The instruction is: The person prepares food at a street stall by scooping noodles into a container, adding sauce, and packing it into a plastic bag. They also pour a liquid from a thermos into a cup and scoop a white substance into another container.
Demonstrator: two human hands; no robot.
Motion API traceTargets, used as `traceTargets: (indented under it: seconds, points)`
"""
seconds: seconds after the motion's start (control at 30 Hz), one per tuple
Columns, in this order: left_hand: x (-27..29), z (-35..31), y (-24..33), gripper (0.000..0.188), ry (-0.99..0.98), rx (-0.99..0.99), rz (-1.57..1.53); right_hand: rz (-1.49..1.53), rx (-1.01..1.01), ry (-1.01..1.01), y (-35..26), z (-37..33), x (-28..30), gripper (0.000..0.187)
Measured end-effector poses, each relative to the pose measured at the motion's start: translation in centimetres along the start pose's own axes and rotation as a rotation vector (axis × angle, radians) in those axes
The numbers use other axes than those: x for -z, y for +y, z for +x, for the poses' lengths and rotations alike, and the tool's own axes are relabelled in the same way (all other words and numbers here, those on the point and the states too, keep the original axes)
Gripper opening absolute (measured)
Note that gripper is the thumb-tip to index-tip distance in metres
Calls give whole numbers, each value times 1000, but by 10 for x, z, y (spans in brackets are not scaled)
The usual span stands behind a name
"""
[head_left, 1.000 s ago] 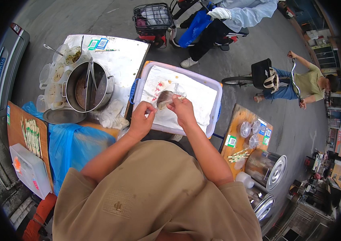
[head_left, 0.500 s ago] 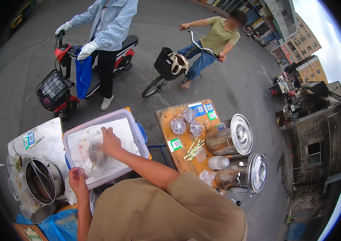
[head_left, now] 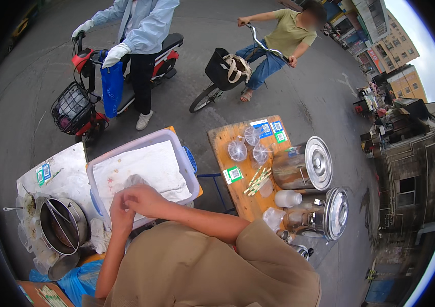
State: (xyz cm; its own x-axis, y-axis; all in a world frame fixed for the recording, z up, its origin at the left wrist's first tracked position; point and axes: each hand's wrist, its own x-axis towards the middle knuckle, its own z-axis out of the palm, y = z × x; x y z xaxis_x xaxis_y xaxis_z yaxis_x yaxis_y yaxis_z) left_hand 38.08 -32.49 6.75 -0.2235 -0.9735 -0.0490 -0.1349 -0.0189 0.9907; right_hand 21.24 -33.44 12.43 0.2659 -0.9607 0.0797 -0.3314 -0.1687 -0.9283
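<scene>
My two hands meet over the near side of a pale plastic tub lined with a white cloth. The fingers of my left hand are closed in a pinch, and those of my right hand are bent against them. Between them they grip a clear plastic bag, whose body shows just beyond my knuckles. The part pinched in the fingers is hidden, and what the bag contains cannot be made out from here.
At left, a metal pot stands beside clear plastic cups. To the right, a wooden table carries bagged cups, striped straws and metal canisters. Beyond are a person on a red scooter and another on a bicycle.
My right hand has come back toward me and left to join my left hand. The bag, spread over the cloth before, is now mostly behind my hands. The view has shifted slightly.
</scene>
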Motion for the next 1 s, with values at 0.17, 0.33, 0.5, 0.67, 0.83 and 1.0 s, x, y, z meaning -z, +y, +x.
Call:
traceTargets:
  seconds: [0.17, 0.33, 0.5, 0.67, 0.83, 1.0]
  points:
    - [17, 8, 6, 9, 94, 119, 15, -171, 135, 170, 1, 5, -5, 31]
    - [37, 14, 32, 6, 14, 27, 74, 6, 73, -118, 43, 6, -26, 26]
    - [41, 18, 33, 10, 76, 10, 137, -16, -75, 9, 65, 12, -43, 17]
    - [47, 30, 36, 12, 68, -17, 192, 205, -69, 75, 69, 20, -58, 21]
    - [45, 38, 26, 13, 131, 93, 107, -47, 60, 46, 69, 14, -72, 20]
    - [52, 39, 41, 14, 13, -5, 268, 400, -317, 250, 100, 22, -74, 24]
